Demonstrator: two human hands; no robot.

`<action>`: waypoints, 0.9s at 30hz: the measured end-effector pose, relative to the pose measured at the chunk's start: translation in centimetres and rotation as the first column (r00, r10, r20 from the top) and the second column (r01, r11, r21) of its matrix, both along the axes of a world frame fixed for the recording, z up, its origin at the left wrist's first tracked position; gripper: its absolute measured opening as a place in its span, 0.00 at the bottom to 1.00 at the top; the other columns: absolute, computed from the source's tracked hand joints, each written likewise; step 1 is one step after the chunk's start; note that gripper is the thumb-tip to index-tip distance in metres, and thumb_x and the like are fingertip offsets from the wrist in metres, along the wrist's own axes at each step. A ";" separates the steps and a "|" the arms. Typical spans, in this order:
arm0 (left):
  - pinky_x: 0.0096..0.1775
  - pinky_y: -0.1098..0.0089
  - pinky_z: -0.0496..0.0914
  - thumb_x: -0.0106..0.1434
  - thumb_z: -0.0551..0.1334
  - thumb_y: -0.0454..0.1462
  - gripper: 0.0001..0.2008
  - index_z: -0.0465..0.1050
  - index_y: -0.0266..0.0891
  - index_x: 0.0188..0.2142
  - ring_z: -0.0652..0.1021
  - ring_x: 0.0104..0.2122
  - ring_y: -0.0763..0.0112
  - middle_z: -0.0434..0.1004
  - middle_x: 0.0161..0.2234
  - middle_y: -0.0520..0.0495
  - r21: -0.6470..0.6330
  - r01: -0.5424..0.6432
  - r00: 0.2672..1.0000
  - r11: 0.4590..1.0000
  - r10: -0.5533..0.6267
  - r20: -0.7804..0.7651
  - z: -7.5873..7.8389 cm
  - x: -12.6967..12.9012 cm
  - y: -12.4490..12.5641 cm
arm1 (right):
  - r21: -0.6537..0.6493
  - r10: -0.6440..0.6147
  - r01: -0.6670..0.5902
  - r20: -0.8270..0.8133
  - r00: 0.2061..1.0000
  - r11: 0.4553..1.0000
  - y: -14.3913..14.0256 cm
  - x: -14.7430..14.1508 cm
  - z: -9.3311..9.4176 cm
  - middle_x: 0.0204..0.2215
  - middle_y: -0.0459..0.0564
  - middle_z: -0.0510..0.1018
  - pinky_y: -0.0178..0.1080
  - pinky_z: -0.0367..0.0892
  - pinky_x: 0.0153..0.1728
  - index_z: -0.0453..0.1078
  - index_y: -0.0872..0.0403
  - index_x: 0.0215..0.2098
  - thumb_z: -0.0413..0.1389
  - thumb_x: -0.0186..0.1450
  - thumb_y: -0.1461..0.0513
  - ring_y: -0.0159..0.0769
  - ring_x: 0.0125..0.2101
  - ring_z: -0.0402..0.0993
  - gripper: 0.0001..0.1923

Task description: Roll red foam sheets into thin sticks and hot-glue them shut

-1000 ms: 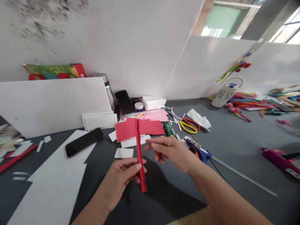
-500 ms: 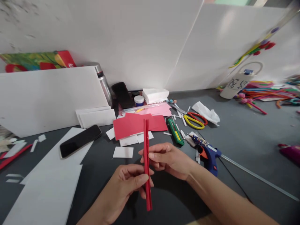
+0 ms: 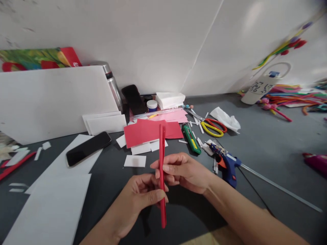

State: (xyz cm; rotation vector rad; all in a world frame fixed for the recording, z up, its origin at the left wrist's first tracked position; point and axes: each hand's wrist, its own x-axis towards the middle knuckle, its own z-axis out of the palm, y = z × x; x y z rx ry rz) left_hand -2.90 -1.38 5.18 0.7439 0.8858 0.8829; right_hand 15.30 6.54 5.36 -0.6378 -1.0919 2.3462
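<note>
My left hand (image 3: 139, 200) covers middle part of red strip (image 3: 161, 149); whether strip is folded or rolled, cannot tell. My right hand (image 3: 185, 170) fingertips partly behind strip. Both forearms cut by bottom edge. Purple object (image 3: 315, 163) at right edge cut off, blurred. Pile of colourful sticks (image 3: 293, 100) far right blurred, cut by edge. Writing on white bottle (image 3: 258, 90) too small to read. Metal flask (image 3: 112, 85) half hidden behind white board (image 3: 51, 102).

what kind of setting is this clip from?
Most likely a craft or paper-model workspace, on a dark grey work surface. Signs: a blue glue gun, scissors, a green utility knife, and cut red paper. Both hands grip a folded red strip.
</note>
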 end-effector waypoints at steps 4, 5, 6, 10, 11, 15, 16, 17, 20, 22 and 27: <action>0.30 0.70 0.74 0.60 0.69 0.39 0.08 0.76 0.36 0.35 0.79 0.27 0.68 0.78 0.27 0.48 -0.038 0.051 0.996 0.998 -0.047 0.080 0.0 0.2 -0.1 | -0.015 0.007 -0.007 -0.010 1.000 1.000 0.0 0.0 -0.1 0.35 0.54 0.79 0.32 0.50 0.24 0.79 0.58 0.45 0.65 0.63 0.58 0.25 0.25 0.59 0.15; 0.29 0.69 0.75 0.61 0.69 0.40 0.09 0.75 0.37 0.37 0.80 0.26 0.67 0.78 0.27 0.48 -0.054 0.065 0.994 0.996 -0.060 0.093 0.0 0.2 -0.2 | -0.021 0.002 -0.002 -0.009 1.000 1.000 0.0 0.0 -0.1 0.35 0.54 0.79 0.32 0.50 0.24 0.79 0.57 0.44 0.65 0.63 0.58 0.25 0.25 0.59 0.15; 0.28 0.67 0.76 0.61 0.68 0.40 0.10 0.74 0.37 0.39 0.80 0.26 0.66 0.78 0.27 0.48 -0.067 0.074 0.993 0.995 -0.067 0.102 -0.1 0.3 -0.2 | -0.027 -0.002 0.001 -0.009 1.000 1.000 0.0 0.0 -0.2 0.35 0.54 0.79 0.33 0.50 0.24 0.79 0.57 0.44 0.65 0.62 0.57 0.25 0.25 0.59 0.15; 0.28 0.66 0.78 0.60 0.69 0.41 0.11 0.73 0.38 0.38 0.79 0.24 0.68 0.77 0.26 0.49 -0.098 0.087 0.989 0.991 -0.074 0.129 -0.2 0.3 -0.3 | -0.035 0.002 -0.002 -0.013 1.000 0.999 0.0 -0.1 -0.2 0.35 0.53 0.79 0.33 0.49 0.24 0.80 0.57 0.44 0.66 0.62 0.57 0.25 0.25 0.59 0.15; 0.27 0.66 0.78 0.60 0.69 0.42 0.12 0.73 0.38 0.37 0.78 0.23 0.69 0.76 0.26 0.49 -0.105 0.087 0.988 0.991 -0.072 0.137 -0.2 0.2 -0.3 | -0.033 0.003 -0.003 -0.014 1.000 0.999 0.0 -0.1 -0.2 0.35 0.54 0.79 0.32 0.50 0.24 0.79 0.57 0.44 0.66 0.62 0.58 0.25 0.25 0.59 0.15; 0.25 0.68 0.78 0.59 0.70 0.41 0.12 0.72 0.37 0.37 0.77 0.22 0.72 0.75 0.26 0.50 -0.118 0.070 0.987 0.990 -0.052 0.150 -0.3 0.2 -0.3 | 0.037 -0.068 0.067 0.021 0.997 0.997 0.0 0.0 0.0 0.37 0.53 0.79 0.32 0.52 0.24 0.77 0.55 0.49 0.65 0.62 0.57 0.26 0.25 0.61 0.18; 0.25 0.68 0.78 0.59 0.70 0.41 0.12 0.72 0.37 0.36 0.76 0.22 0.73 0.75 0.25 0.50 -0.122 0.064 0.989 0.990 -0.047 0.143 -0.4 0.2 -0.3 | 0.088 -0.102 0.097 0.050 0.994 0.991 0.0 0.1 0.2 0.36 0.52 0.79 0.32 0.53 0.24 0.77 0.55 0.50 0.64 0.63 0.57 0.26 0.25 0.61 0.18; 0.24 0.69 0.77 0.59 0.70 0.41 0.12 0.71 0.37 0.35 0.76 0.22 0.73 0.75 0.25 0.51 -0.124 0.061 0.990 0.990 -0.045 0.132 -0.4 0.2 -0.3 | 0.151 -0.135 0.122 0.080 0.988 0.981 0.0 0.2 0.3 0.34 0.51 0.78 0.32 0.54 0.25 0.77 0.55 0.48 0.63 0.64 0.56 0.27 0.25 0.62 0.16; 0.23 0.71 0.76 0.59 0.71 0.41 0.13 0.70 0.37 0.33 0.76 0.21 0.73 0.75 0.23 0.51 -0.123 0.055 0.996 0.991 -0.046 0.078 -0.4 0.4 -0.3 | 0.340 -0.202 0.143 0.145 0.969 0.929 0.0 0.6 1.0 0.31 0.48 0.76 0.33 0.58 0.28 0.78 0.56 0.43 0.58 0.69 0.56 0.27 0.27 0.63 0.13; 0.23 0.71 0.76 0.58 0.71 0.42 0.14 0.69 0.38 0.32 0.76 0.20 0.73 0.75 0.22 0.52 -0.115 0.049 0.998 0.992 -0.045 0.038 -0.4 0.5 -0.2 | 0.420 -0.240 0.152 0.167 0.956 0.895 0.0 0.7 1.5 0.33 0.49 0.77 0.34 0.61 0.31 0.77 0.56 0.42 0.58 0.68 0.57 0.29 0.29 0.65 0.11; 0.21 0.74 0.73 0.58 0.71 0.44 0.15 0.68 0.38 0.32 0.75 0.17 0.74 0.75 0.20 0.52 -0.099 0.051 0.995 0.994 -0.059 -0.081 -0.5 0.8 -0.2 | 0.487 -0.375 0.222 0.241 0.895 0.845 -0.3 0.4 2.1 0.32 0.48 0.79 0.35 0.65 0.35 0.76 0.56 0.39 0.63 0.63 0.58 0.31 0.32 0.71 0.10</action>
